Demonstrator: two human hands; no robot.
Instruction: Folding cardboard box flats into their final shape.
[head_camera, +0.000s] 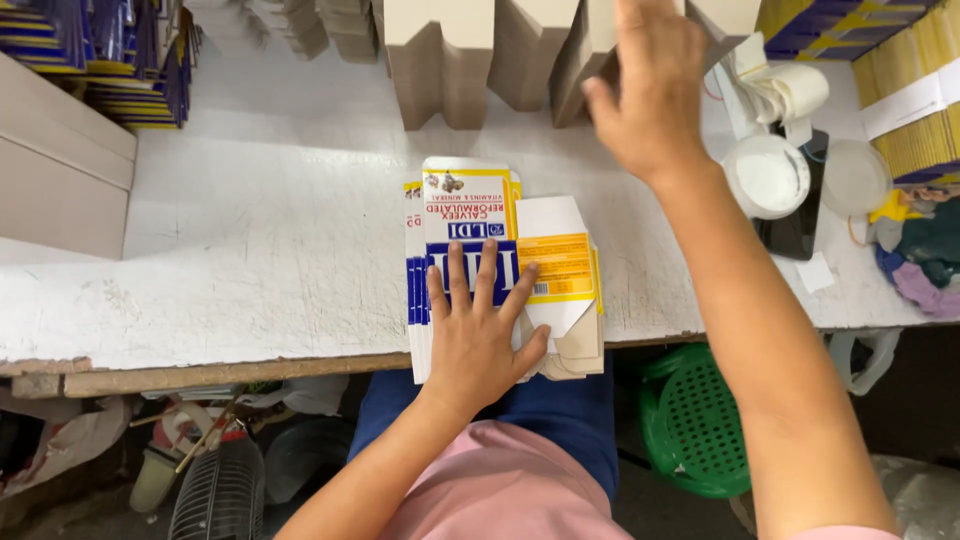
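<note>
My left hand lies flat, fingers spread, on a small stack of flattened printed cartons in blue, yellow and white at the near edge of the white worktable. A partly unfolded carton sticks out to the right under that hand. My right hand is stretched to the far side of the table, its fingers on a stack of plain brown cardboard pieces. Whether it grips one I cannot tell.
More brown cardboard stacks line the back. Blue and yellow carton bundles sit at the far left and at the far right. White tape rolls, a phone and rags lie right. A green stool and a fan stand below.
</note>
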